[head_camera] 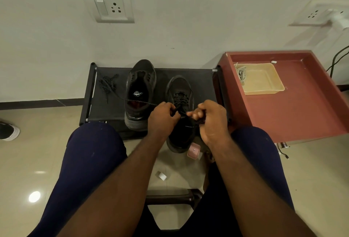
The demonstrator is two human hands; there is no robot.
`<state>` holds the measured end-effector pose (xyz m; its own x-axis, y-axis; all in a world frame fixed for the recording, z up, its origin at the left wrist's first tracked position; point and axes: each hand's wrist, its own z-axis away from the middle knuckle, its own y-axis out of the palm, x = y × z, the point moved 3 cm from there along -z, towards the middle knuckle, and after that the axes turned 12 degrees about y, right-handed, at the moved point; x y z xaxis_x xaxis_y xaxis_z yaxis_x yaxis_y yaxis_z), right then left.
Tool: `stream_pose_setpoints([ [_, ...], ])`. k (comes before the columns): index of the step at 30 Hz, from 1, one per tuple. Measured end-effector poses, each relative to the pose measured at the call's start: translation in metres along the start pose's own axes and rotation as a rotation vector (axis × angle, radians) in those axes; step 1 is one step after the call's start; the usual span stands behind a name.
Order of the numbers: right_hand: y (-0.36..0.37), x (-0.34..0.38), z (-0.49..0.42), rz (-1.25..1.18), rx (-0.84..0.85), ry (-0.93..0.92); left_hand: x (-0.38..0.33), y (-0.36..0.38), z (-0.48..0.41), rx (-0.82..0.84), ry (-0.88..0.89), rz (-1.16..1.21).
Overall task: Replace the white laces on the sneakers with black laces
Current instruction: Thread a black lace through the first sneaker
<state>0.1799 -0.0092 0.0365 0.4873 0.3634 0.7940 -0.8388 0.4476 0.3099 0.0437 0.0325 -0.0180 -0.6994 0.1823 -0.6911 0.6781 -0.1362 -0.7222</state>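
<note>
Two sneakers (pixel 140 85), one loose black lace (pixel 108 85); left hand (pixel 162 117) and right hand (pixel 211 119), each grip tight on the threaded lace (pixel 180 97)

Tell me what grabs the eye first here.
Centre: the left hand and right hand pinch a black lace over a black sneaker on the dark rack. Left of it stands a second sneaker with no lace, then a loose lace bundle. At right, white laces sit in a beige tray on the red table.
</note>
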Motion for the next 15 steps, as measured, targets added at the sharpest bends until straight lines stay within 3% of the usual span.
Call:
stream_pose_setpoints([
  [4,-0.003,-0.009,-0.007,0.077,-0.158,0.148,0.000,0.004,0.003,0.021,0.014,-0.062],
  [11,0.001,0.003,0.000,0.190,-0.087,0.158,0.006,0.002,0.003,-0.002,-0.071,-0.011],
  [15,-0.012,0.003,0.002,0.537,-0.158,0.162,0.003,0.002,0.001,0.006,-0.014,-0.071],
])
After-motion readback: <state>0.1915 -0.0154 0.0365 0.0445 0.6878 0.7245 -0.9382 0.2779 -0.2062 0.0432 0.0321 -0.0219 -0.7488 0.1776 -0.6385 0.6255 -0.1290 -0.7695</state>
